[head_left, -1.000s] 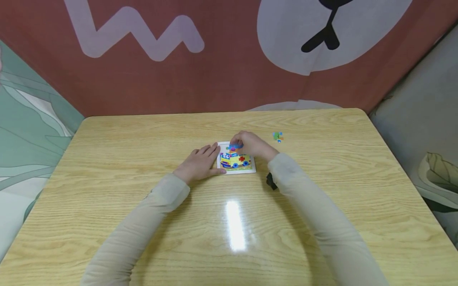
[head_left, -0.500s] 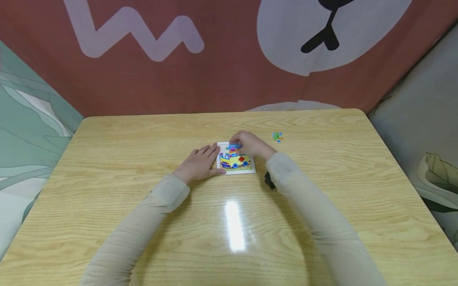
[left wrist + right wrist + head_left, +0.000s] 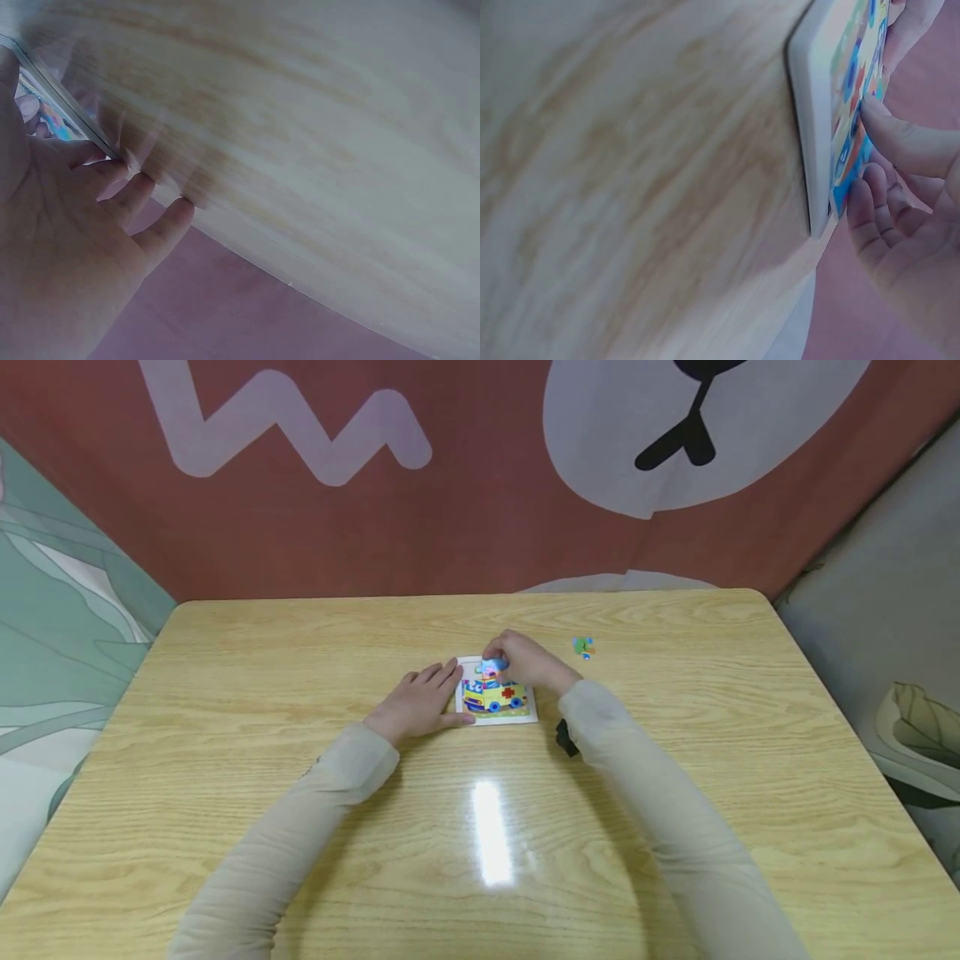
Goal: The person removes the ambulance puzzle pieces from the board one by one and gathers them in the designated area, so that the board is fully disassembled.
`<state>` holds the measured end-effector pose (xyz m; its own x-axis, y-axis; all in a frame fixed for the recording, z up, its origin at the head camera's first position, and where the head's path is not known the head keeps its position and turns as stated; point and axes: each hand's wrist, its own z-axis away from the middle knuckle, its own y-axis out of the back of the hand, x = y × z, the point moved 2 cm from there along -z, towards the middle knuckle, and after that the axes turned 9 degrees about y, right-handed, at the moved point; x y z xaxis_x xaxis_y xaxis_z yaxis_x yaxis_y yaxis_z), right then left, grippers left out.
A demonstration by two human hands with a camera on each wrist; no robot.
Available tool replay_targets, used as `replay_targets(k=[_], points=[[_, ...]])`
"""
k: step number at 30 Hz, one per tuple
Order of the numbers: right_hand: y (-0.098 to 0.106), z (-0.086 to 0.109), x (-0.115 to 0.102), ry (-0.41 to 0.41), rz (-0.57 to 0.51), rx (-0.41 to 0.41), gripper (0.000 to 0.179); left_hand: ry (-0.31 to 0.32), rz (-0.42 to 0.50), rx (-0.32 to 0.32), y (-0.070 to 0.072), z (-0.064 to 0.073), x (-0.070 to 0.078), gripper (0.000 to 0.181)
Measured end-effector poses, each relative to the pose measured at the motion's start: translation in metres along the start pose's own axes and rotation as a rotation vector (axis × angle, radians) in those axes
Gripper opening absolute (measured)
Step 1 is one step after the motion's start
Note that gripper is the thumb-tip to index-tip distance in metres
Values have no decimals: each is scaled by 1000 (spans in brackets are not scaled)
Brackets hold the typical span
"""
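A small jigsaw puzzle [image 3: 507,722] in a white frame lies on the table, showing a yellow ambulance with a red cross. My left hand [image 3: 416,702] rests along its left edge, fingers extended; in the left wrist view the fingertips reach just past the board's edge [image 3: 75,112]. Over the upper part of the picture, my right hand [image 3: 527,662] pinches a puzzle piece [image 3: 491,666] with blue at its top. The right wrist view has the thumb [image 3: 904,142] on the picture side and curled fingers at the top, partly hiding the picture.
A loose green, blue and orange puzzle piece [image 3: 583,647] lies beyond the board to the right. A black object [image 3: 566,738] shows beside the right sleeve. The wooden table [image 3: 262,693] ends at a red-brown wall covering [image 3: 480,510].
The pinched piece now looks lighter blue at its top, and the right hand's fingers have shifted slightly over the board. The left hand keeps its place.
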<state>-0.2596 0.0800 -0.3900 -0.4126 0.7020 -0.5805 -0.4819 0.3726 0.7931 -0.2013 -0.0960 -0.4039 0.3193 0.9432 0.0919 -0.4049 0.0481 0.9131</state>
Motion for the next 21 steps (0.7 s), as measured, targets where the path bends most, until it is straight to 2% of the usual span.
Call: replay_targets(k=[21], points=[[0,1,2,41,11,17,32,-7,3,8,-2,-2,0,88]])
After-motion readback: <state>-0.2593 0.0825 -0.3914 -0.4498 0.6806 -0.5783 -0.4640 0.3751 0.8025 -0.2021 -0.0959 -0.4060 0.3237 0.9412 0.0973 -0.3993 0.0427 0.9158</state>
